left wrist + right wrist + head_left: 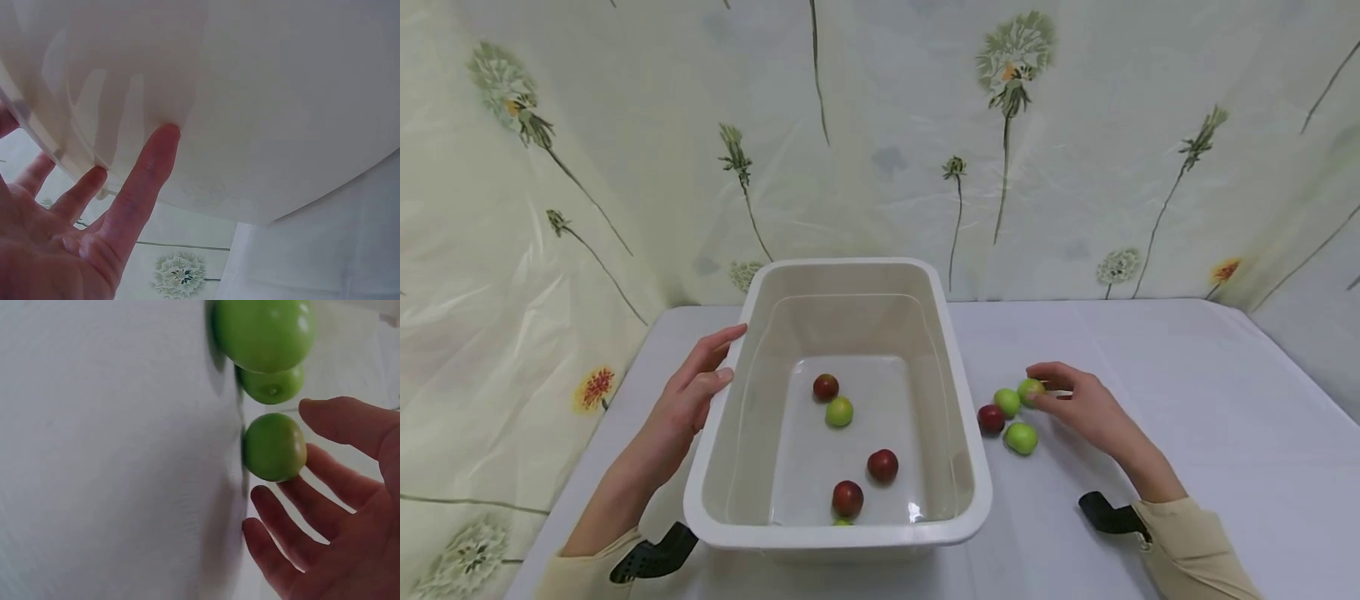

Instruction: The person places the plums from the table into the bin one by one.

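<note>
A deep white plastic tub (951,375) stands in the middle of the table. My left hand (681,400) is at its left side, fingers straight; in the left wrist view a fingertip (167,131) touches the outer wall. Right of the tub, my right hand (1086,408) reaches around a green plum (275,448), fingertips at its surface and thumb held apart from it. Beside that plum lie another green plum (1007,402), a nearer green plum (1021,438) and a dark red plum (991,419). Inside the tub lie three red plums (882,467) and a green plum (839,412).
Another green plum (842,522) in the tub is mostly hidden by the near rim. A white cloth (1150,358) covers the table, and a dandelion-print sheet (880,192) hangs behind it. Black wrist mounts (658,554) are strapped at both sleeves.
</note>
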`<state>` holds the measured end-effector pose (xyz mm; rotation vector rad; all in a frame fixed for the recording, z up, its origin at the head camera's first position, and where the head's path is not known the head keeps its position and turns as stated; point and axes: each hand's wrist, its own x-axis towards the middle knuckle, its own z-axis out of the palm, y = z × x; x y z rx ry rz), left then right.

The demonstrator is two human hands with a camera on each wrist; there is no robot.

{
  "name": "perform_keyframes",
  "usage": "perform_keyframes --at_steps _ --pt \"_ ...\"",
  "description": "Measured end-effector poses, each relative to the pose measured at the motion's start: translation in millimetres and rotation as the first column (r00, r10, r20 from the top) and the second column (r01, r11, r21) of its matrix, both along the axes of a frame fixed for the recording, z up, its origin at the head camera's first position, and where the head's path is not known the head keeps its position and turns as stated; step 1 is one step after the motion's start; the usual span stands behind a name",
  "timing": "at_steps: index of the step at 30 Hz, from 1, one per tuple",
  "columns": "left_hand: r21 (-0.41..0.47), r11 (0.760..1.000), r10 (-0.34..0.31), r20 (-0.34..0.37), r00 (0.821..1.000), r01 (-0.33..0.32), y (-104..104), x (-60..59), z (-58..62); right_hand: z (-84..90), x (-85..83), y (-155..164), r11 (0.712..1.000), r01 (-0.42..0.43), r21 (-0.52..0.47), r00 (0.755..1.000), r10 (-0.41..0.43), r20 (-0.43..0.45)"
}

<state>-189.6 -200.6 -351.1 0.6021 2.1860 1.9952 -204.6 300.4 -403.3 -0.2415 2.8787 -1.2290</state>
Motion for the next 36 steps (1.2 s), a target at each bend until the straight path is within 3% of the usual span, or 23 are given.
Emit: perform_keyframes --at_steps 16,36 --pt "0.015 1.0 -0.007 0.0 1.0 0.007 0.2 0.9 1.2 -5.1 -3.6 0.3 0.998 0.012 0.056 1.0 -0.012 -0.013" --pt "0.014 1.0 -0.003 0.004 1.0 0.003 0.6 2.1 2.5 22.3 7.0 -15.5 1.0 0.029 0.008 0.999 -0.029 -0.019"
